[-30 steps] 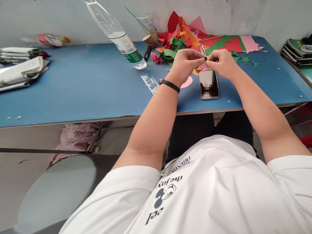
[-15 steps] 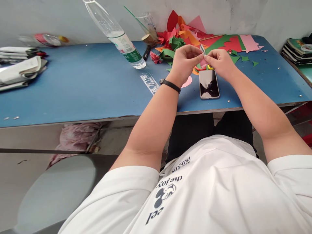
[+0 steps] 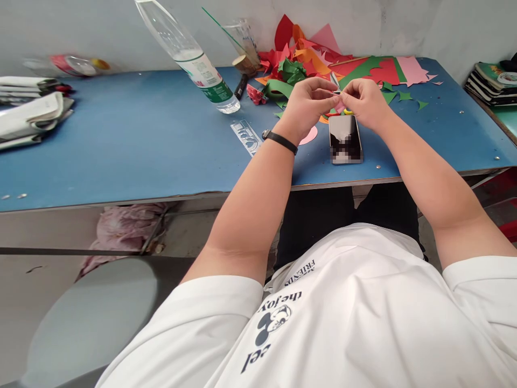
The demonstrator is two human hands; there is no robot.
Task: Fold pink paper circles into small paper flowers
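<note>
1. Pink paper piece (image 3: 340,108), one o'clock (from view centre): mostly covered by left hand (image 3: 309,105) and right hand (image 3: 365,102); shape indeterminable.
2. Scissors (image 3: 333,79), one o'clock: midsection hidden.
3. Phone (image 3: 345,132), two o'clock: screen partly pixelated.
4. Tall bottle (image 3: 204,73), eleven o'clock: top cropped.
5. Newspapers (image 3: 30,118), ten o'clock: left-edge cropped.

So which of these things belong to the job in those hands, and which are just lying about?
Seemingly part of the job:
pink paper piece, at the fingertips of the left hand and right hand
scissors, partly hidden
coloured paper heap

Probably just lying about:
phone
green-labelled bottle
folded papers
</note>
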